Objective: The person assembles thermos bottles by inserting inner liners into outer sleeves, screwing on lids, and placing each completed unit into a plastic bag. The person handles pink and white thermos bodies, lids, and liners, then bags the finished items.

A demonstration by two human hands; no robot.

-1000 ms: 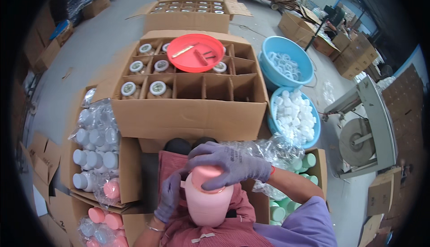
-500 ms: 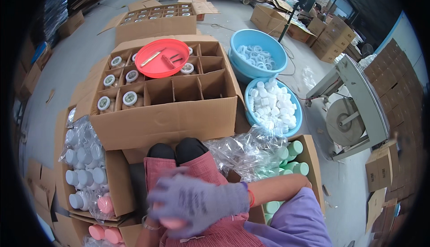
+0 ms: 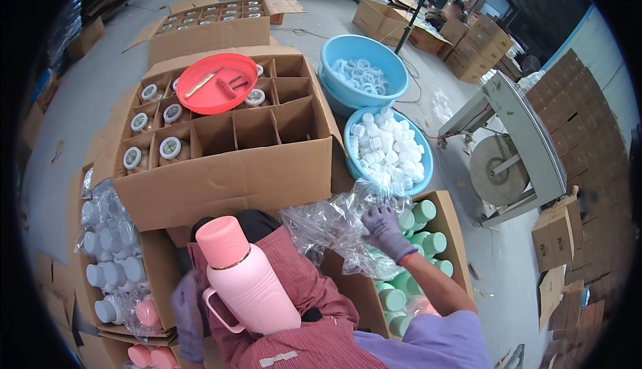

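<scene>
A pink thermos jug (image 3: 251, 285) with a pink cup lid and a side handle rests tilted on my lap, on the red apron. My left hand (image 3: 188, 315), in a grey-purple glove, is beside the jug's handle, apart from it; motion smears its fingers. At the right, my gloved right hand (image 3: 388, 230) has its fingers closed at the edge of a crumpled clear plastic bag (image 3: 328, 225). That bag lies over a carton of several green-lidded bottles (image 3: 435, 243), right by my fingers. Something pink shows low in this carton.
Ahead stands a divided carton (image 3: 227, 182) with several glass liners, a red tray (image 3: 217, 88) with small tools on top. Blue basins hold white rings (image 3: 364, 78) and white caps (image 3: 391, 152). Blue-lidded bottles (image 3: 114, 272) fill the left carton. A grey machine (image 3: 508, 148) stands right.
My hands have separated. The right hand has moved right to the plastic bag, the left hand left. The pink jug now shows on my lap, and the whole view has shifted slightly.
</scene>
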